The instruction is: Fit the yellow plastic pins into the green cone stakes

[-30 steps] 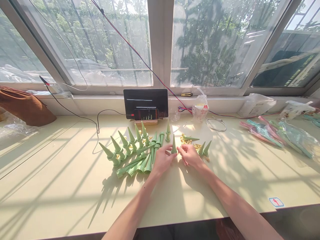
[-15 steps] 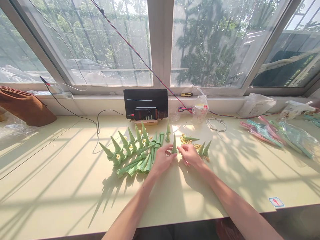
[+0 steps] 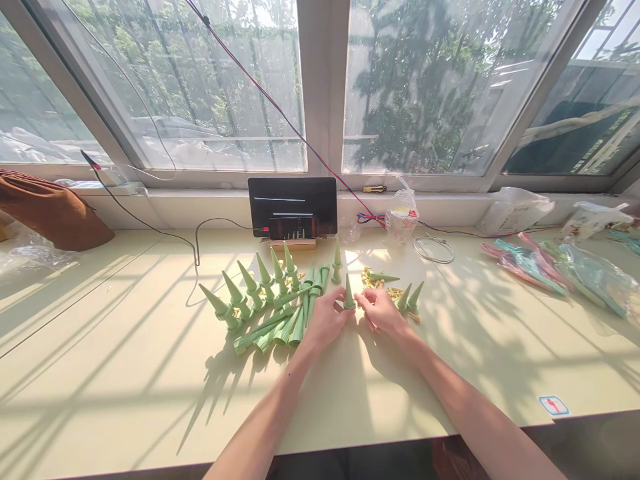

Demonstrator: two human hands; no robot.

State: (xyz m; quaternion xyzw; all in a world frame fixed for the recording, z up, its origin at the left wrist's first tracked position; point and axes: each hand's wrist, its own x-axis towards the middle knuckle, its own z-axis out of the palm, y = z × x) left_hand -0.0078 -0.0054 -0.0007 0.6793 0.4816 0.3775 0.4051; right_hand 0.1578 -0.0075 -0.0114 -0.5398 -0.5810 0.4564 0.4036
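My left hand grips the base of an upright green cone-shaped spike on the pale table. My right hand is pinched right beside that base, its fingertips touching it; what they hold is too small to name. To the left, several green spikes stand in a fanned row, and several more lie flat in a bundle. Two upright spikes stand just right of my right hand. Small yellowish pieces are scattered behind my hands.
A dark tablet with a phone propped before it stands at the window sill. A black cable runs left. At the right lie a coiled white cable, plastic bags and packets of coloured parts. A brown cloth lies far left.
Almost nothing has moved. Both hands stay at the base of the same upright spike, with only slight finger shifts.
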